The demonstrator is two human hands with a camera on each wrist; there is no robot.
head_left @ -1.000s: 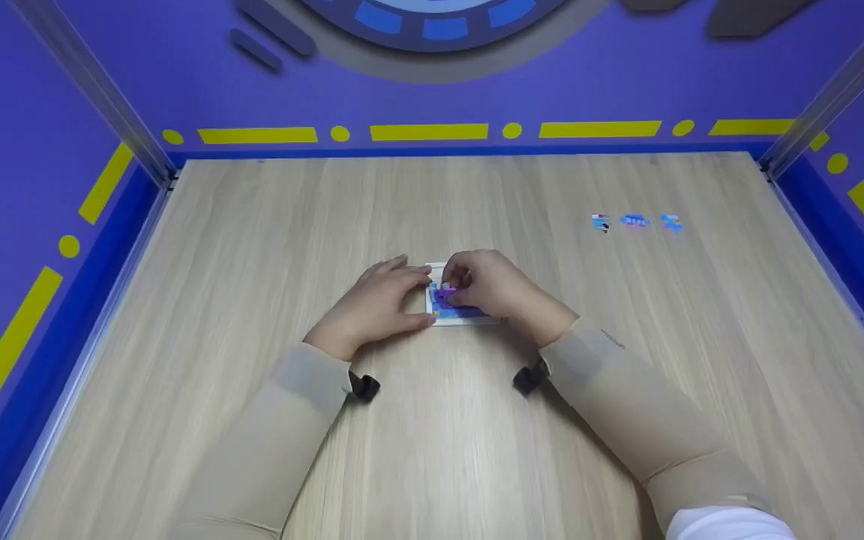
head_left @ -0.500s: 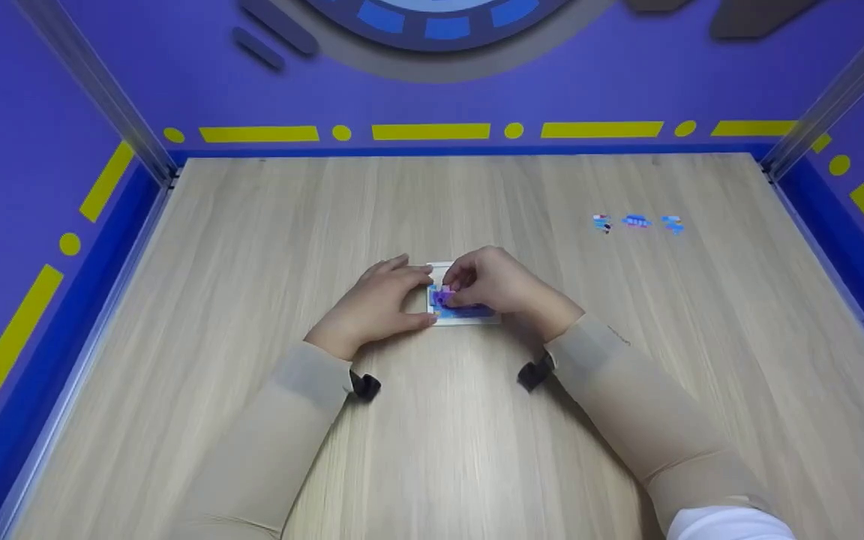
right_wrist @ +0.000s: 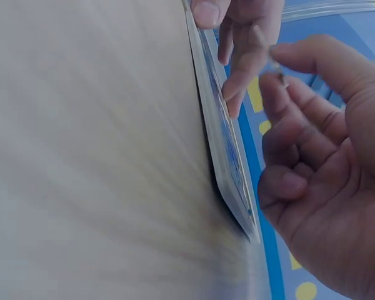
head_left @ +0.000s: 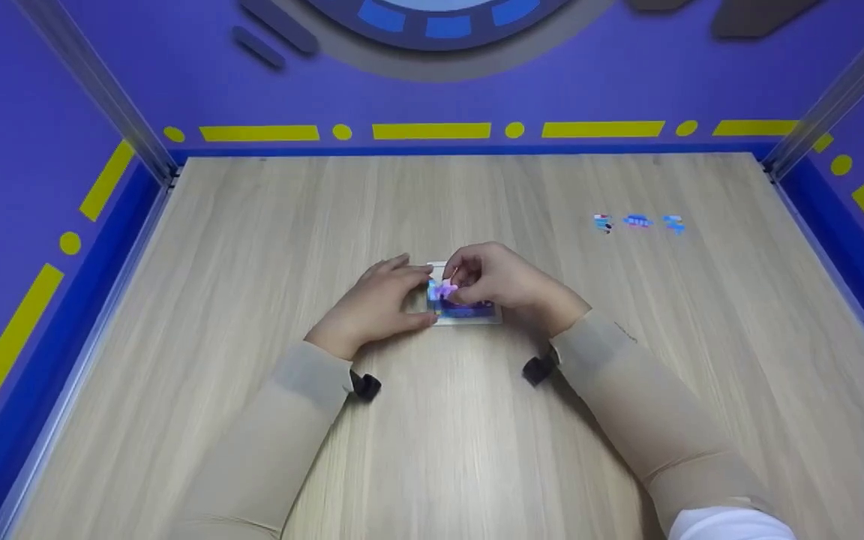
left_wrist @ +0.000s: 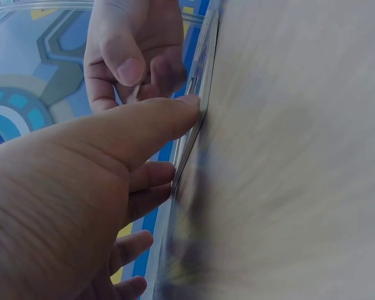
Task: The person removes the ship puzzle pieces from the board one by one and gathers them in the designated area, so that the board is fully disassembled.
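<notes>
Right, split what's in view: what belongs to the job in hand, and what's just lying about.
In the job:
puzzle tray, with the left hand at its edge
puzzle piece, pinched by the right hand

Lying about:
three loose pieces on the table, in neither hand, though possibly part of it too

No readable text, labels or numbers.

Left grip point(head_left: 378, 304) spreads wide; right grip point(head_left: 493, 279) pinches.
</notes>
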